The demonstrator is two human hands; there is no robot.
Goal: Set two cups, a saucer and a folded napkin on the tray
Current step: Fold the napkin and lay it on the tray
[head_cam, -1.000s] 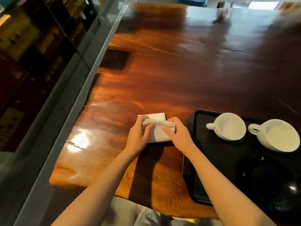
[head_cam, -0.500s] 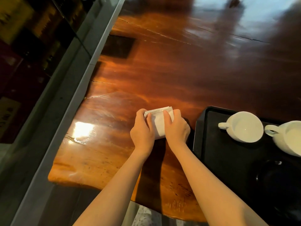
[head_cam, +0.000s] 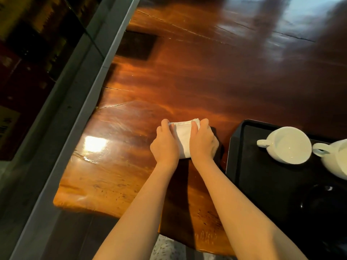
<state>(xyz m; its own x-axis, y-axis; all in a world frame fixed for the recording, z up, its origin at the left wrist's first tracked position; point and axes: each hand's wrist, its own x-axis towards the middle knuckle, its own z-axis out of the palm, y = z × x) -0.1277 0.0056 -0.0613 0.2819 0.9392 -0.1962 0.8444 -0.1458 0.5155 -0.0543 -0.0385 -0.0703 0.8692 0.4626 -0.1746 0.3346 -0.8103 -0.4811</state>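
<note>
A white folded napkin (head_cam: 183, 136) lies on the wooden table just left of the black tray (head_cam: 231, 156). My left hand (head_cam: 165, 145) presses on its left side and my right hand (head_cam: 202, 143) covers its right side, fingers over the far edge. On the tray stand two white cups: one (head_cam: 288, 145) near the far left corner, the other (head_cam: 336, 160) cut off by the right edge of the view. A black saucer (head_cam: 323, 203) lies on the tray nearer to me, hard to tell from the dark tray.
The glossy wooden table (head_cam: 187, 81) stretches far ahead, with a dark square patch (head_cam: 138, 45) at its left side. A grey ledge (head_cam: 71, 119) and glass panel run along the left. The table's near edge is just below my forearms.
My hands have folded the napkin narrower and drawn together over it. The view has shifted left, so the right cup is now partly out of frame.
</note>
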